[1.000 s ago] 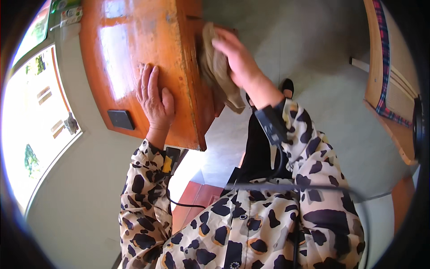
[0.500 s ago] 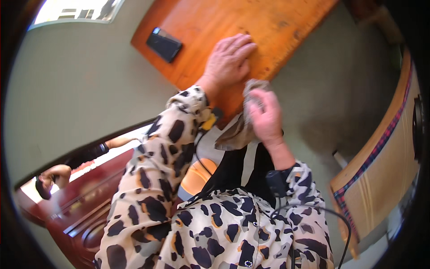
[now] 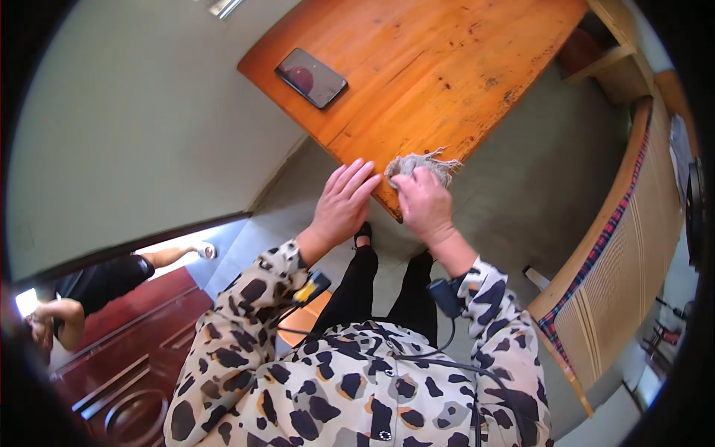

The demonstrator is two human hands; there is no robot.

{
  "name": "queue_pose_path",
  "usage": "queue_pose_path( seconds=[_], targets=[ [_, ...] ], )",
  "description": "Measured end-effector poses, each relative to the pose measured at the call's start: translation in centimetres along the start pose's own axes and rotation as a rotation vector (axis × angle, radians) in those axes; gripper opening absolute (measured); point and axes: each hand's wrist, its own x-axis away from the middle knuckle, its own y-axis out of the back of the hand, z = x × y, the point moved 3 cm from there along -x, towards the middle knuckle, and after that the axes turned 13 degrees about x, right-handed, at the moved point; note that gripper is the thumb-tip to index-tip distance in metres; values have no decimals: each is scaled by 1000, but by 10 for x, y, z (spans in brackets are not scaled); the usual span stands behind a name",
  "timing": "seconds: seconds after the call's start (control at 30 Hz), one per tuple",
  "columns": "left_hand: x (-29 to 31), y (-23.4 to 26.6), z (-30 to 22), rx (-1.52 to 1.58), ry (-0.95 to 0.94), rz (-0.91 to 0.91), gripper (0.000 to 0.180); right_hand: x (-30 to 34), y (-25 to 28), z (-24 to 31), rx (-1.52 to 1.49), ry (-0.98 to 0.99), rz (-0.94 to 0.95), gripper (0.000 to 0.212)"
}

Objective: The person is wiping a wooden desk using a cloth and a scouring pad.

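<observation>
A crumpled grey rag with frayed threads lies bunched on the near corner of the orange-brown wooden table. My right hand grips the rag from above, its fingers curled into the fabric and partly hiding it. At the table's near left edge is my left hand, empty, with its fingers stretched out and their tips at the edge. Whether those fingertips press on the wood I cannot tell. Farther left on the tabletop rests a black smartphone, its glossy face up.
To the right stands a long seat with a woven mat and plaid edging. A person in dark clothes is beyond a reddish-brown carved door at lower left. An orange container sits beside my legs. Black cables cross my front.
My left hand has come off the tabletop to its near left edge. The rag, hanging below the corner before, is now gathered on the wood under my right hand. The view has shifted.
</observation>
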Motion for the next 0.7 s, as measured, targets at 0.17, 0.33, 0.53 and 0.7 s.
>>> queue_pose_path(
  seconds=[0.17, 0.33, 0.53, 0.7],
  targets=[
    [48, 20, 17, 80, 21, 80, 54, -68, -8, -37, 226, -144, -155, 22],
    [95, 4, 25, 298, 271, 119, 42, -49, -16, -22, 283, -276, -83, 22],
    [141, 21, 30, 389, 536, 263, 41, -14, -24, 43, 244, -197, 63, 23],
    [134, 7, 34, 417, 566, 363, 40, -45, -22, 15, 169, -122, -117, 14]
  ],
)
